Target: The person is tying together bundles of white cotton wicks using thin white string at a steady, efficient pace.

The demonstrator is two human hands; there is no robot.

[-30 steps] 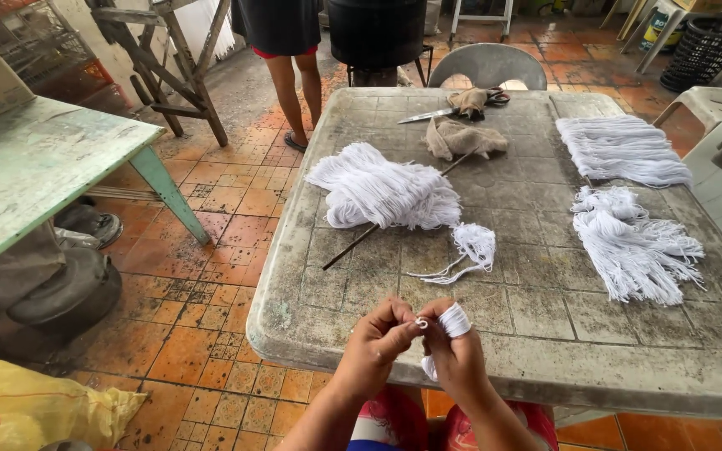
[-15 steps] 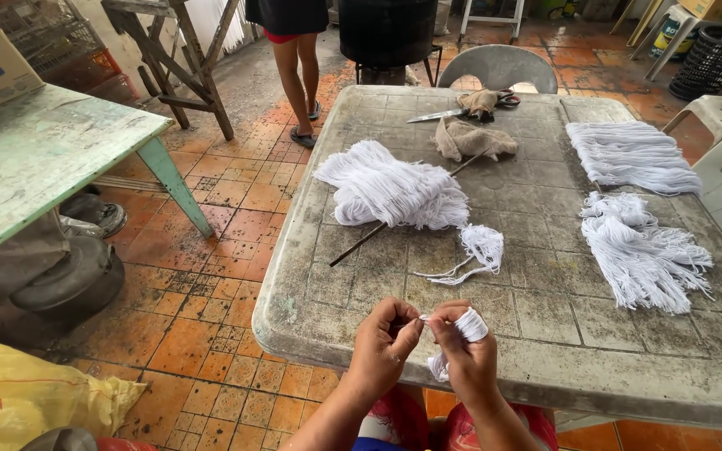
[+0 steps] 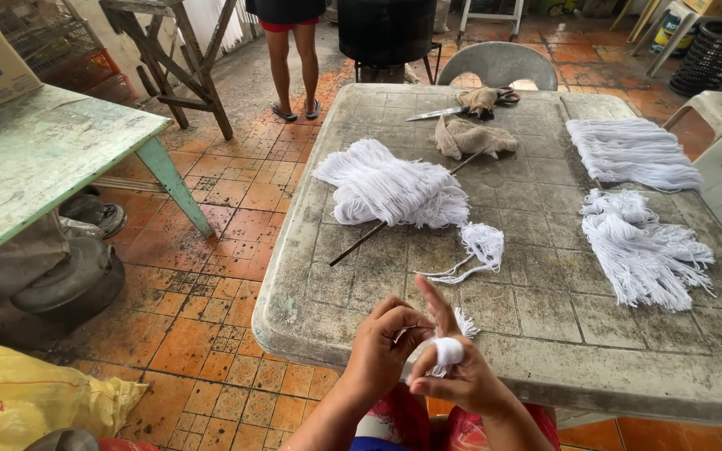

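Head view, looking down at a stained grey worktop (image 3: 545, 334) and two bare hands at its near edge.

Hands. The left hand (image 3: 384, 347) is curled, its fingers (image 3: 407, 320) pressed together and pinching a strand of white yarn. The right hand (image 3: 461, 376) has a white yarn winding (image 3: 447, 351) wrapped around one finger; another of its fingers points up and forward, while the rest are loosely bent. The frayed end (image 3: 465, 322) of the winding shows just beyond the hands, over the worktop edge. The two hands are touching or nearly so; which cannot be told.

White yarn on the worktop, four lots:
1. a large heap (image 3: 390, 188) left of centre, lying across a thin dark stick (image 3: 361, 242);
2. a small tuft (image 3: 482, 244) just beside the heap, with loose strands trailing toward the hands;
3. a flat, combed bundle (image 3: 628, 150) at the far right;
4. a tangled bundle (image 3: 641, 246) near it, closer to the right edge.

Other things on the worktop: two beige cloths, one (image 3: 470, 136) at centre far and one (image 3: 480, 98) beyond it, next to one pair of scissors (image 3: 440, 112).

Surroundings: one grey plastic chair (image 3: 501, 63) at the far end; one standing person, legs (image 3: 292, 63) only in view; one green table (image 3: 43, 159) at left; one yellow sack (image 3: 27, 397) on the tiled floor.
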